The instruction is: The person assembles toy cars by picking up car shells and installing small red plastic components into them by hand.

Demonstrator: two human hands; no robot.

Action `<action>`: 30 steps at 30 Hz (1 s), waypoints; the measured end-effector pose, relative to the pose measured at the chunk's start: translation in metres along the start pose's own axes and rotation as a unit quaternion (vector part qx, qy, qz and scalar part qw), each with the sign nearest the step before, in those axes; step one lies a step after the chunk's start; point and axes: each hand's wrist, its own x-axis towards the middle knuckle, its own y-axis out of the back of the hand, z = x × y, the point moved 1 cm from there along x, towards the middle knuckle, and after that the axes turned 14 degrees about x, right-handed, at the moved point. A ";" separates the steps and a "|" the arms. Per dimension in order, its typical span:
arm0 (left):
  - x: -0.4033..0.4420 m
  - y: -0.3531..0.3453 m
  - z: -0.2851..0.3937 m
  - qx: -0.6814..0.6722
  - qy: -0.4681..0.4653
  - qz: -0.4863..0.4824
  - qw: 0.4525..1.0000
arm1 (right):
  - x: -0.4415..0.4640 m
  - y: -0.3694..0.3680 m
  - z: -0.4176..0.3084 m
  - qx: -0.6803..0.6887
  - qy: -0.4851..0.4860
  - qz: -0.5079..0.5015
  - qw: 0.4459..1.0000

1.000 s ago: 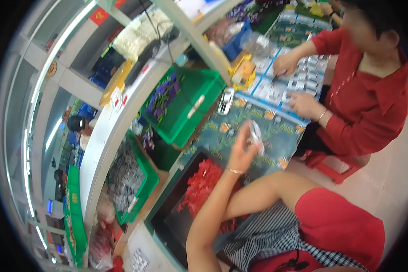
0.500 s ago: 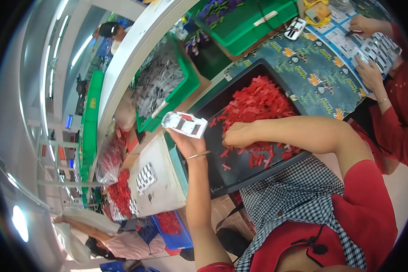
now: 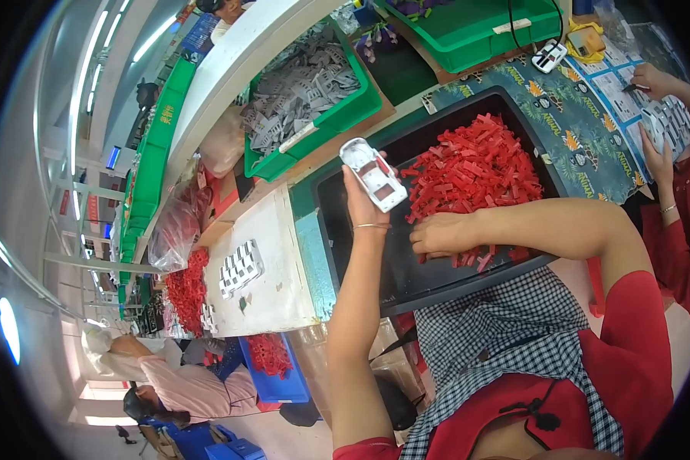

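Observation:
My left hand (image 3: 359, 201) is closed round a white toy car body (image 3: 373, 175) and holds it up over the left edge of the black tray (image 3: 395, 287). Window openings show in the shell, with red visible through one of them. Inside the tray, my right hand (image 3: 443, 235) is at the near left edge of a heap of small red plastic pieces (image 3: 475, 165). Its fingers are curled downward and pressed together; their tips, and anything between them, are hidden.
A green bin (image 3: 307, 92) of grey plastic parts stands beyond the tray. White car bodies (image 3: 241, 268) lie in rows on the white board (image 3: 276, 295) at left. A blue bin (image 3: 287, 387) holds red pieces. At right, a co-worker's hands (image 3: 655, 157) handle white parts.
The view has shifted, moving the scene within the frame. My left hand has turned the car body to a steeper angle, nearer the red heap. My right hand stays low at the heap's edge.

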 end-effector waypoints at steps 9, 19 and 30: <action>0.004 0.004 -0.031 0.019 0.020 0.019 0.999 | -0.002 0.064 -0.011 -0.087 -0.009 0.409 0.909; -0.006 -0.008 -0.044 0.053 0.039 -0.086 0.994 | -0.009 0.082 -0.006 -0.142 -0.067 0.492 0.856; -0.006 -0.008 -0.044 0.002 0.041 -0.073 0.996 | -0.009 0.082 -0.006 -0.080 -0.108 0.516 0.846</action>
